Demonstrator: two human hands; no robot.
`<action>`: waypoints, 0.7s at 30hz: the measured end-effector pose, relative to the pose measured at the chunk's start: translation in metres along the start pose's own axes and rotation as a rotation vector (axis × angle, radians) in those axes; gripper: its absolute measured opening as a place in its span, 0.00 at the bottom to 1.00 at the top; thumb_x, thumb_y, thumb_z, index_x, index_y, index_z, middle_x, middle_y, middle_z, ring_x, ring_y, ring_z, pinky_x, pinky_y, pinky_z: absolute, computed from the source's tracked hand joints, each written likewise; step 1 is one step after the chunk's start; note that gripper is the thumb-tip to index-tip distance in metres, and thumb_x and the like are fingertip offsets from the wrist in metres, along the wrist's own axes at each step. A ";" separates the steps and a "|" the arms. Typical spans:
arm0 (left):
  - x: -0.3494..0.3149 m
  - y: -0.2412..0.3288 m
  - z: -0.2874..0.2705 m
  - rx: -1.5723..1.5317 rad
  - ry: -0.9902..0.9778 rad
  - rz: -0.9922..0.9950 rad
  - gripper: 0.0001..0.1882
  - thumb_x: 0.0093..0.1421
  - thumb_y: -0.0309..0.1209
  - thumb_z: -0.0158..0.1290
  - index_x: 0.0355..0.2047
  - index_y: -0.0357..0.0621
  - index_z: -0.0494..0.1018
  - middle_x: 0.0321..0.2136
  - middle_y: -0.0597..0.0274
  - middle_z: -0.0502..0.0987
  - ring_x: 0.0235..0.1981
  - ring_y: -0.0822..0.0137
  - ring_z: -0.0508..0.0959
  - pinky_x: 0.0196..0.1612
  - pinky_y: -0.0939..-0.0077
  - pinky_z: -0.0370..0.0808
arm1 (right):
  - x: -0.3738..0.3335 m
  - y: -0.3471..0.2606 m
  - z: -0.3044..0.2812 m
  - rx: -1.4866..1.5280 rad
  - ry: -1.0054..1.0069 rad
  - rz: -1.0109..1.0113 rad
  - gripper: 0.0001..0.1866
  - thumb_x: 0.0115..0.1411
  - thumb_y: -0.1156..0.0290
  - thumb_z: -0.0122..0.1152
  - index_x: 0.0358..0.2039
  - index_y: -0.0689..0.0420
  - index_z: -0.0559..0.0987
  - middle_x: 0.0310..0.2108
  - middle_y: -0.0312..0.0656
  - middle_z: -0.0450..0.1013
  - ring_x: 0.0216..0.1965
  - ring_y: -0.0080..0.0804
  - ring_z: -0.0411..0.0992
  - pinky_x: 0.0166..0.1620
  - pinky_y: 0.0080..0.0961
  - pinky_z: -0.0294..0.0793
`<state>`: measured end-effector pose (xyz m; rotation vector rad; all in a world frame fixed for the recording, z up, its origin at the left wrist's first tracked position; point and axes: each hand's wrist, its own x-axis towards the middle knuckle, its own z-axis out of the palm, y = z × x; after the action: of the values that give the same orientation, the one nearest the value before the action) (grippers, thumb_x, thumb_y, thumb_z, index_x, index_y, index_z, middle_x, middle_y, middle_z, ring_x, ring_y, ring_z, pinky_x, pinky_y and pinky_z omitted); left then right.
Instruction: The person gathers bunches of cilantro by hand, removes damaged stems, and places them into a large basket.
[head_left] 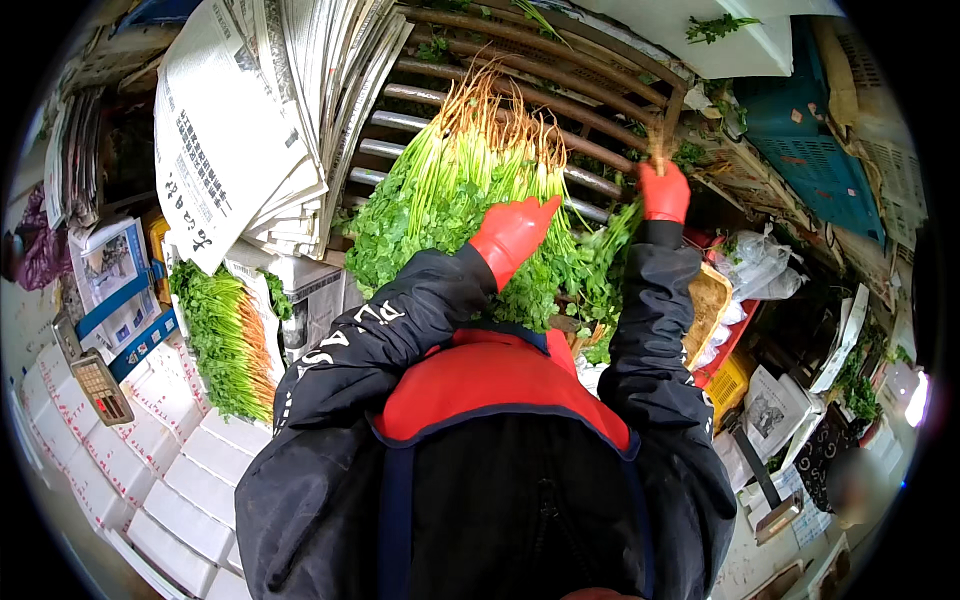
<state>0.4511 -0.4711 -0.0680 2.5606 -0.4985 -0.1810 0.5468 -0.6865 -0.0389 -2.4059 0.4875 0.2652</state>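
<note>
A big heap of coriander [470, 165] lies on a slatted metal rack, its brownish roots pointing away from me and its green leaves toward me. My left hand [514, 237], in a red rubber glove, rests over the stems on the heap's right side. Its index finger is stretched out to the right; the other fingers are partly hidden. To the right, my right hand [664, 192], also red-gloved, is closed around a bunch of coriander [658, 146] near the root end. The roots stick up above that fist, and leafy stems hang beside it at the lower left.
Stacked newspapers [235, 130] stand left of the heap on the rack [600, 125]. Another coriander bundle [235, 345] lies at the left, near white foam boxes [190, 510] and a scale [98, 385]. A teal crate [815, 150] and a yellow basket [728, 385] are at right.
</note>
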 end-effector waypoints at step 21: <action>0.018 0.011 -0.014 -0.555 0.147 -0.517 0.18 0.55 0.32 0.48 0.46 0.39 0.66 0.35 0.47 0.75 0.33 0.48 0.75 0.38 0.63 0.71 | -0.019 -0.032 0.074 -0.194 -0.197 -0.168 0.22 0.44 0.56 0.62 0.35 0.59 0.78 0.34 0.53 0.74 0.39 0.49 0.71 0.42 0.37 0.70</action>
<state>0.4671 -0.4802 -0.0512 2.0775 0.2543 -0.2656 0.5380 -0.6106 -0.0705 -2.5558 0.1754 0.4889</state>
